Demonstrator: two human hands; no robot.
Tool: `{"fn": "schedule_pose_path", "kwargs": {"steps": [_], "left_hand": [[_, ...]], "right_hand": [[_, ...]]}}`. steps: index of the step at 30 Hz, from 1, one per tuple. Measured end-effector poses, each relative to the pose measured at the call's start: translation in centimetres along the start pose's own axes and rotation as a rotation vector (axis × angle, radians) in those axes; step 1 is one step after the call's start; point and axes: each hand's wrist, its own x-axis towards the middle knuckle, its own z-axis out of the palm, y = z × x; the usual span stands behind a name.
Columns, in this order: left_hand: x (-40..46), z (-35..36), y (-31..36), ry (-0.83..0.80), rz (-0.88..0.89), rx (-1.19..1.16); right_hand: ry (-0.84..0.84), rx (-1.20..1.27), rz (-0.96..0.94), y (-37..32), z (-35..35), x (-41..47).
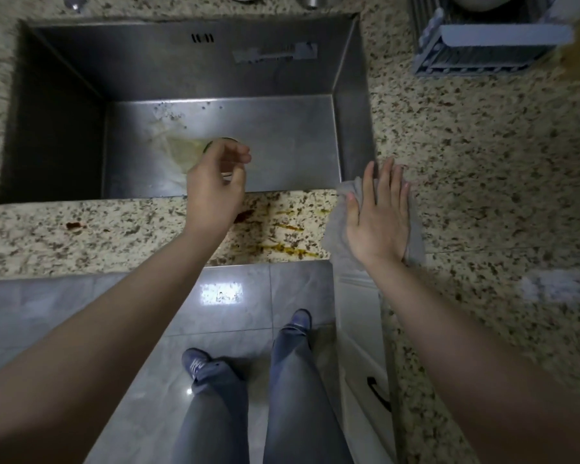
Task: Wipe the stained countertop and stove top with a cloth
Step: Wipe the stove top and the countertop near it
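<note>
A grey cloth (337,226) lies on the speckled granite countertop (482,162) at the sink's front right corner. My right hand (379,216) rests flat on it, fingers spread and pointing away from me. Brown and yellow stains (282,229) streak the narrow counter strip in front of the sink, just left of the cloth. A small dark red spot (73,225) sits further left on the same strip. My left hand (215,182) hovers above the sink's front edge, loosely curled with nothing in it. No stove top is in view.
The steel sink (352,112) has a yellowish residue (181,152) near its drain. A grey dish rack (482,45) stands at the back right. Metal items line the back edge. Below are the tiled floor (114,313), my legs and a white cabinet door (359,329).
</note>
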Motion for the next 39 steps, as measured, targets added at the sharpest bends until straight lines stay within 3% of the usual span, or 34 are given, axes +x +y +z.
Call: {"fn": "schedule_pose_path", "kwargs": {"steps": [6, 14, 30, 35, 39], "left_hand": [[0.1, -2.8, -2.4, 0.032, -0.036, 0.003], [-1.1, -7.0, -4.9, 0.098, -0.035, 0.038], [-2.6, -15.8, -12.5, 0.016, 0.037, 0.403], [-3.3, -18.3, -14.6, 0.057, 0.077, 0.448], [-4.0, -20.9, -16.9, 0.115, -0.003, 0.473]], "right_hand": [[0.000, 0.119, 0.055, -3.8, -0.1, -0.9], [-0.020, 0.084, 0.013, -13.0, 0.9, -2.8], [-0.031, 0.067, -0.089, -23.2, 2.3, -4.6], [-0.009, 0.064, -0.146, -27.3, 3.3, -5.4], [-0.020, 0.053, -0.176, -30.0, 3.6, -5.9]]}}
